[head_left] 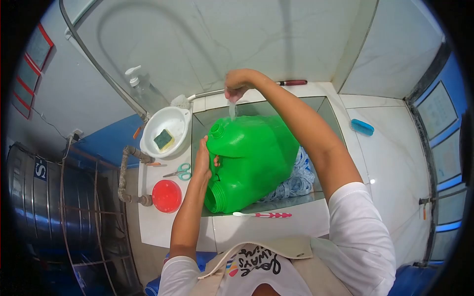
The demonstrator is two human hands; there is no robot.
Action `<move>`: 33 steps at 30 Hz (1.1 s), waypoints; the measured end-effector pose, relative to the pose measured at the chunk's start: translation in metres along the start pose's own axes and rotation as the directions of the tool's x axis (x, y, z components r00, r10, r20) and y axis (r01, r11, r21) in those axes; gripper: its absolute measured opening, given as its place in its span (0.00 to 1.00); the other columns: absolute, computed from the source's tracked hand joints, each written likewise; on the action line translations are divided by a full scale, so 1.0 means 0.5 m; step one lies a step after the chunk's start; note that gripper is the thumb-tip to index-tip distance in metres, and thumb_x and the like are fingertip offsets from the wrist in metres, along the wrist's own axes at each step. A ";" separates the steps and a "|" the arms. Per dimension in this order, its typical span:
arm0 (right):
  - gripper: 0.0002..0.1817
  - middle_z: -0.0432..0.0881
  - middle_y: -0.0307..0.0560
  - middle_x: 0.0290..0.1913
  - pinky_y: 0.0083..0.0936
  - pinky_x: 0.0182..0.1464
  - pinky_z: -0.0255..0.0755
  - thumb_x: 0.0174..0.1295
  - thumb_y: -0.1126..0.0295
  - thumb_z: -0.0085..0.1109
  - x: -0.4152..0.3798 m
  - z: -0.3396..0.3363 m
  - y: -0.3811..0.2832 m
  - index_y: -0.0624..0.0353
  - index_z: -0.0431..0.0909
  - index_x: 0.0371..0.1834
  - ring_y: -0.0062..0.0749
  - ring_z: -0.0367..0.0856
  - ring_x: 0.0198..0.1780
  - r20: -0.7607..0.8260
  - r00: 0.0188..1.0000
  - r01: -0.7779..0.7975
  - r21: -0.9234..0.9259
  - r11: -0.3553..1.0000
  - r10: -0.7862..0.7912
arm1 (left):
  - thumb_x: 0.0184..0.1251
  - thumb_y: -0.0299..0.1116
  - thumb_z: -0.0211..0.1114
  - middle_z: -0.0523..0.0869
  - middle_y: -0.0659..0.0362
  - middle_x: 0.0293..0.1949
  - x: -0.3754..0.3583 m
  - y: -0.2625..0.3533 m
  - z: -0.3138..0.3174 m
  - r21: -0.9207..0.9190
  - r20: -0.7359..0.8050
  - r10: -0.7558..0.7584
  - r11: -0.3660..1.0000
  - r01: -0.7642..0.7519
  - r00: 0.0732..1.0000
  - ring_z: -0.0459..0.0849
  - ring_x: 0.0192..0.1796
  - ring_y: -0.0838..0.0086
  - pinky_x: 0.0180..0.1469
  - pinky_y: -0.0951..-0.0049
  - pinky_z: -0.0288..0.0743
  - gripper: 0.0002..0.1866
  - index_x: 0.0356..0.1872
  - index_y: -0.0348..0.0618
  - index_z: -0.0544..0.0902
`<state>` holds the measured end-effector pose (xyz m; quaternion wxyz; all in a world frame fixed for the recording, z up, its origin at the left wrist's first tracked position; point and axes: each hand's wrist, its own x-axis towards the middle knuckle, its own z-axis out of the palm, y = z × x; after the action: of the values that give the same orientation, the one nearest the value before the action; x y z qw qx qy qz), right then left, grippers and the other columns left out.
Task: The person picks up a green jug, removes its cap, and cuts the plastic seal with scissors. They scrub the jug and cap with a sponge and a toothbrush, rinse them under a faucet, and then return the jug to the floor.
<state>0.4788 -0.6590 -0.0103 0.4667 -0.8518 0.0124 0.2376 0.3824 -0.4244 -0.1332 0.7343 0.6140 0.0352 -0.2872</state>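
A large green plastic jug lies on its side across the basin, its wide uncapped mouth toward me and a smaller spout at the upper left. My left hand grips it at the handle, with fingertips showing through the handle gap. Above the jug's far edge, my right hand is closed in a pinch on a thin translucent strip. The strip hangs down to the jug's surface. Under the jug, a bundle of pale blue cord-like material sits in the glass-sided basin.
On the left ledge stand a white bowl holding a sponge, scissors and a red round lid. A toothbrush lies at the front edge. Behind are a long-handled brush and pump bottle; a blue brush lies right.
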 end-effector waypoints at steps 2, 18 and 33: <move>0.09 0.81 0.53 0.29 0.24 0.35 0.80 0.50 0.81 0.46 -0.014 0.000 -0.012 0.69 0.78 0.28 0.34 0.83 0.30 0.010 1.000 -0.008 -0.021 1.000 0.008 | 0.69 0.57 0.40 0.68 0.65 0.16 0.008 0.001 0.013 0.022 -0.023 -0.009 1.000 0.010 1.000 0.62 0.14 0.81 0.17 0.78 0.57 0.24 0.31 0.47 0.72; 0.13 0.82 0.56 0.26 0.31 0.28 0.76 0.51 0.79 0.44 0.048 0.027 0.085 0.65 0.82 0.29 0.37 0.82 0.25 -0.095 0.995 -0.066 -0.455 0.888 0.025 | 0.63 0.66 0.40 0.63 0.65 0.10 0.113 -0.039 -0.014 0.089 -0.157 -0.255 0.959 0.270 0.954 0.59 0.10 0.76 0.17 0.72 0.60 0.31 0.20 0.46 0.69; 0.10 0.82 0.57 0.28 0.28 0.27 0.80 0.51 0.79 0.47 0.042 0.022 0.087 0.71 0.79 0.30 0.37 0.82 0.25 -0.038 0.997 -0.072 -0.211 0.975 0.066 | 0.65 0.64 0.38 0.67 0.66 0.12 0.155 -0.028 -0.013 0.000 -0.177 -0.269 0.962 0.273 0.947 0.64 0.12 0.77 0.18 0.73 0.65 0.31 0.21 0.46 0.72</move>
<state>0.4824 -0.6706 -0.0583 0.3646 -0.8992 0.0238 0.2407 0.4421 -0.4491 -0.1785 0.6743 0.6353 0.1799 -0.3307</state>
